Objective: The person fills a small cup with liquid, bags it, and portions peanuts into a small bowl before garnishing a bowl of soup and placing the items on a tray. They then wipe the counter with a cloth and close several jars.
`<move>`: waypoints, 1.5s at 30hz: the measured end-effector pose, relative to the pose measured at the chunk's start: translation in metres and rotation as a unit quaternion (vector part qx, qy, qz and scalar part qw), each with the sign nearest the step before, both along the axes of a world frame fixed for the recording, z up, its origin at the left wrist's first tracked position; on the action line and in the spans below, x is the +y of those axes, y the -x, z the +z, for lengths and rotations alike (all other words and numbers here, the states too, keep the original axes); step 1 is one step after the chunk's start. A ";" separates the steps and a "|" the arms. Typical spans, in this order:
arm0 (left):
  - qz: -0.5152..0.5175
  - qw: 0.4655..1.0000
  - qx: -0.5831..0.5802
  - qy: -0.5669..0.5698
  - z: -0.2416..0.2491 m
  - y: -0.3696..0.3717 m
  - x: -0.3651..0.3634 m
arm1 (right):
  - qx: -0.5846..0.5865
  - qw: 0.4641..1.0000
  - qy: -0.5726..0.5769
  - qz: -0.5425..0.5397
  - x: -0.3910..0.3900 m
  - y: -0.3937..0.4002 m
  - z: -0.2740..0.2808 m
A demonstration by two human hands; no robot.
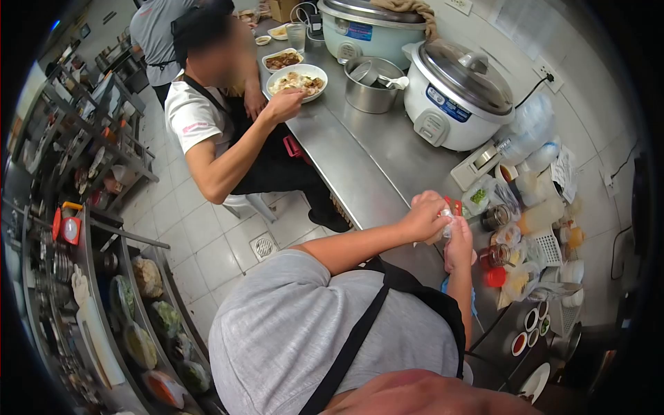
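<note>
Your two bare hands are close together over the edge of a steel counter (339, 152), fingertips nearly meeting. Between them is a small bunch of crinkled plastic (448, 216), clear to whitish (probably part of a bag, though your fingers hide most of it). Your left hand (424, 217) pinches it from the left; your right hand (458, 247) grips it from the right, thumb and fingers closed. Something red shows just behind your fingertips, too covered to name.

The step in hand looks like working the plastic's gathered end with both hands; whether it is being twisted shut or picked open, you cannot tell from here. Either way, the next move seems to call for one hand to steady the bunch while the other's fingertips work it, clear of the crowded jars and bags, including a red-lidded jar (494, 277), just beyond your right hand.
</note>
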State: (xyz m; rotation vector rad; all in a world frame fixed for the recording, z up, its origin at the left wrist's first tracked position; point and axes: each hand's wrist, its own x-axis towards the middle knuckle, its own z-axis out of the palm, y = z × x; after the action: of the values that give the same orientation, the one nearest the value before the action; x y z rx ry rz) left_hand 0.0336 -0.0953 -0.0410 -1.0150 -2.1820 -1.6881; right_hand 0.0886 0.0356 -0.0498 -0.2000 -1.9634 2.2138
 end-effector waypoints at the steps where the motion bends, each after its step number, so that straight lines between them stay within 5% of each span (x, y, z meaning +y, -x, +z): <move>1: 0.003 1.000 0.028 0.005 0.000 0.002 -0.001 | -0.019 1.000 -0.020 -0.014 -0.002 -0.003 0.005; 6: -0.039 0.996 -0.070 0.043 0.012 -0.001 -0.001 | -0.010 0.990 -0.134 -0.052 -0.004 -0.012 0.011; 9: -0.053 0.987 -0.147 0.033 0.016 0.003 0.002 | 0.061 0.992 -0.096 -0.045 -0.014 -0.013 0.010; 13: -0.173 0.942 -0.281 -0.062 0.000 0.015 0.008 | -0.004 0.999 -0.023 -0.029 -0.005 -0.002 0.011; 24: -0.278 0.895 -0.328 -0.120 0.002 0.018 -0.001 | -0.027 0.990 0.133 -0.034 -0.010 0.002 0.023; 27: -0.166 0.959 -0.227 -0.038 -0.007 0.021 0.000 | 0.009 0.999 -0.042 -0.013 -0.002 -0.003 0.004; 29: -0.117 0.975 -0.188 -0.023 -0.019 0.019 0.003 | 0.086 0.949 -0.304 -0.004 -0.017 -0.010 0.024; 31: -0.141 0.966 -0.207 -0.061 -0.029 0.022 0.004 | 0.136 0.938 -0.319 -0.020 -0.022 -0.010 0.028; 33: -0.213 0.933 -0.269 -0.112 -0.019 0.021 -0.003 | 0.125 0.986 -0.088 -0.066 -0.035 -0.008 0.024; 40: -0.385 0.768 -0.448 -0.245 0.001 0.011 -0.012 | 0.017 0.999 -0.040 -0.027 -0.015 -0.003 0.018; 43: -0.367 0.761 -0.453 -0.286 0.015 0.006 -0.008 | 0.040 0.998 0.041 -0.028 -0.017 0.001 0.027; 45: -0.334 0.811 -0.413 -0.245 0.015 0.004 -0.005 | 0.028 0.997 -0.034 -0.062 -0.019 0.000 0.051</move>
State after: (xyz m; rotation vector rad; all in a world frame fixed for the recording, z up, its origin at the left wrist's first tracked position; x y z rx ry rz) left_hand 0.0300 -0.1002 -0.0259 -1.0682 -1.5584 -3.3135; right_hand 0.0885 0.0165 0.0009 -0.2409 -1.9392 2.0507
